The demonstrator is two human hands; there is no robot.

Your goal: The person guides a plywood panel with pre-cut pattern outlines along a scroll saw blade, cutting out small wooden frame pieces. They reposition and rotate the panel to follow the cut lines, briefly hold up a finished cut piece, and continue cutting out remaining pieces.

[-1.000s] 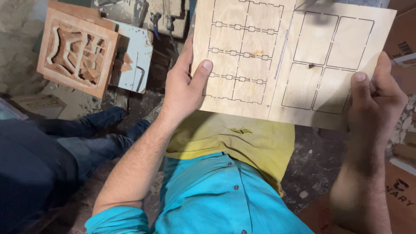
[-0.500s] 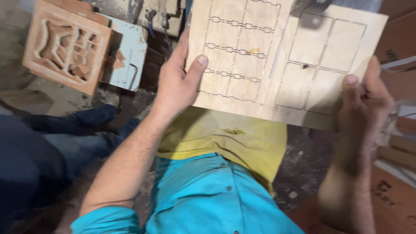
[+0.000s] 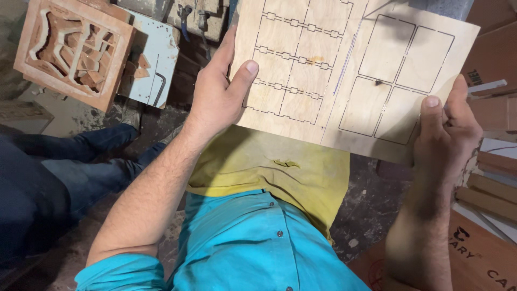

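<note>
A thin pale plywood sheet (image 3: 344,70) with laser-cut rectangular outlines is held up in front of me. My left hand (image 3: 218,94) grips its left edge, thumb pressed on the face. At the sheet's lower right corner my right hand (image 3: 447,132) clasps it, thumb on top. Jointed small panels are cut on the left half, four larger rectangles on the right. Below the sheet I see my turquoise shirt (image 3: 258,248) and a yellow cloth (image 3: 269,167) on my lap.
A square reddish carved wooden block (image 3: 72,48) lies at the upper left beside a pale blue board (image 3: 153,59). Another person's dark-trousered legs (image 3: 59,167) are at the left. Cardboard boxes (image 3: 484,253) and wood strips (image 3: 493,188) are at the right. The floor is dusty.
The view has shifted slightly; the sheet sits a little further right and tilted, with both hands keeping the same grips on its edges.
</note>
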